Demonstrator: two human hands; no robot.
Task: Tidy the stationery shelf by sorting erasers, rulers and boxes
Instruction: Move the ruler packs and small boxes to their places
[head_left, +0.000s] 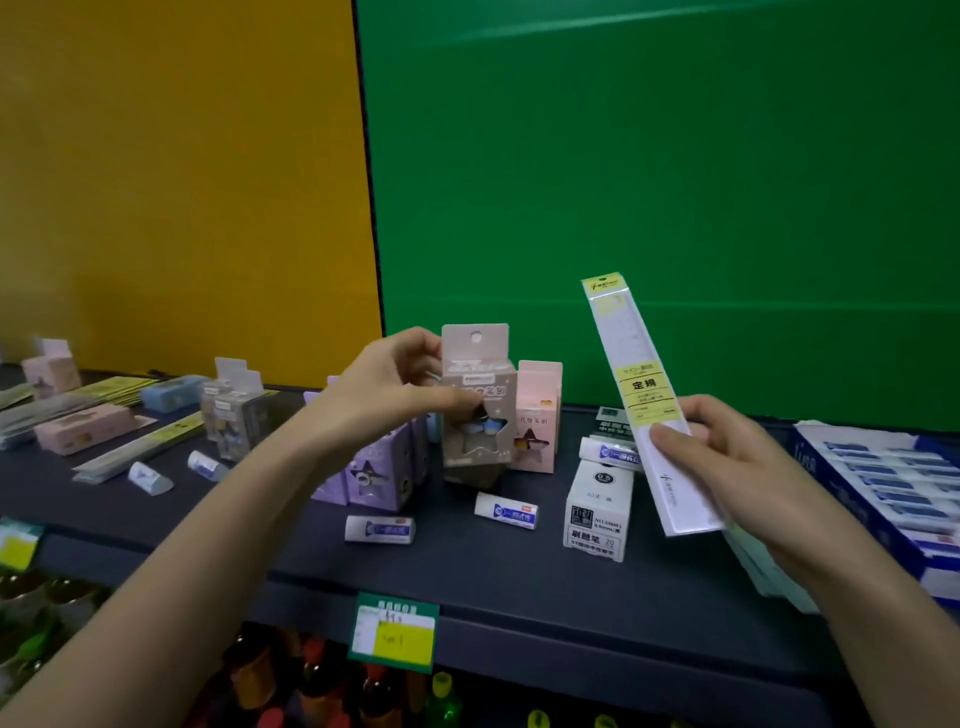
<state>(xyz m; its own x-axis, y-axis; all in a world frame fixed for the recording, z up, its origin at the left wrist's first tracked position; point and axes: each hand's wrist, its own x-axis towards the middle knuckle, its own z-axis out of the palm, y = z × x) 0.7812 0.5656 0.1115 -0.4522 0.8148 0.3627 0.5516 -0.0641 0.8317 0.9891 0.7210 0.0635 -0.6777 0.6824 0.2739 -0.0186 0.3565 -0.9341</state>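
One dark shelf, left grip pinching beige box, right grip clamped on ruler, green wall behind

bare shelf front, erasers and white box behind

The long white packaged ruler in my right hand carries a yellow label reading "定規"; the smaller lines under it are too fine to read. The upright white cardboard box on the dark shelf shows "0.5" in a black circle near its top, and "NO.5008", "刷题笔" and "20" lower down. Print on the taupe hang-tab box in my left hand, the blue-banded white erasers and the green-and-yellow price tag is too blurred to read.
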